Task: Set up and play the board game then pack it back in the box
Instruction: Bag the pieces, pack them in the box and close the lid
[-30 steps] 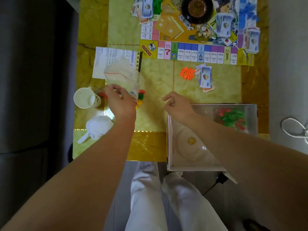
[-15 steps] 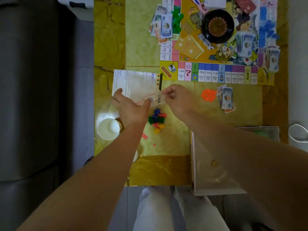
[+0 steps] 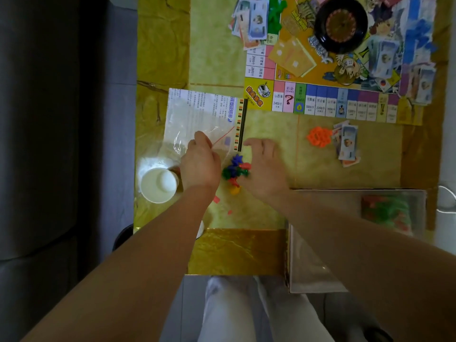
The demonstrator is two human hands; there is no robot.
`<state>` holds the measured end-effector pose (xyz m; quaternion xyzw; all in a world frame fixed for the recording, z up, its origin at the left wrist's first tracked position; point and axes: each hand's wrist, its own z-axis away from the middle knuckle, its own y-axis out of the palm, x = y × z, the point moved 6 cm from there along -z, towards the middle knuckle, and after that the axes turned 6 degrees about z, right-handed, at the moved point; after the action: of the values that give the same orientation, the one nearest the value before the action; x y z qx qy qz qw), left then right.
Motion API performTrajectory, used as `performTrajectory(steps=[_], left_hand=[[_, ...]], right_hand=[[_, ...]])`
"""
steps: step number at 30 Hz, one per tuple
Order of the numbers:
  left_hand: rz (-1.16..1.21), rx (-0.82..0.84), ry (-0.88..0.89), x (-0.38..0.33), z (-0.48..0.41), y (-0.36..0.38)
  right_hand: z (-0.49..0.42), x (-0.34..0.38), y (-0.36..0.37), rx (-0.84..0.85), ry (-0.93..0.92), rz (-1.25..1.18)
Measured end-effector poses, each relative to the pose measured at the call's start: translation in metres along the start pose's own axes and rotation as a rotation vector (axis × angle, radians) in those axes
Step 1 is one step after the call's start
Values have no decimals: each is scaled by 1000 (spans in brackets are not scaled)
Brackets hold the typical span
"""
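Note:
A small pile of coloured game pieces (image 3: pixel 234 171) lies on the yellow-green table between my hands. My left hand (image 3: pixel 201 161) pinches the edge of a clear plastic zip bag (image 3: pixel 190 124) with a red line, which lies over the printed instruction sheet (image 3: pixel 209 99). My right hand (image 3: pixel 265 166) sits against the right side of the pile with its fingers curled onto the pieces. The game board (image 3: pixel 320 99) lies at the far right with a black roulette wheel (image 3: pixel 341 23) and stacks of paper money on it.
A white paper cup (image 3: pixel 159 185) stands just left of my left wrist. Orange pieces (image 3: pixel 317 137) and a stack of money (image 3: pixel 346 144) lie right of my hands. The open game box (image 3: pixel 308 262) sits at the near right, holding green and red pieces (image 3: pixel 387 213).
My right hand let go of the bag's opening and dropped to the pile of pieces. The left hand keeps hold of the bag.

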<state>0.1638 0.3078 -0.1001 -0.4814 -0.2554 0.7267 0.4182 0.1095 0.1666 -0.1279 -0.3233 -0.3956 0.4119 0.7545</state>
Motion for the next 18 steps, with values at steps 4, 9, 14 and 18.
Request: performTrajectory(steps=[4, 9, 14, 18], left_hand=[[77, 18, -44, 13, -1, 20], [130, 14, -65, 27, -3, 35], [152, 25, -58, 29, -1, 38], [158, 36, -48, 28, -2, 38]], right_hand=[[10, 2, 45, 73, -94, 282], [4, 0, 58, 3, -122, 263], [-2, -9, 40, -106, -136, 88], [-11, -22, 34, -110, -34, -83]])
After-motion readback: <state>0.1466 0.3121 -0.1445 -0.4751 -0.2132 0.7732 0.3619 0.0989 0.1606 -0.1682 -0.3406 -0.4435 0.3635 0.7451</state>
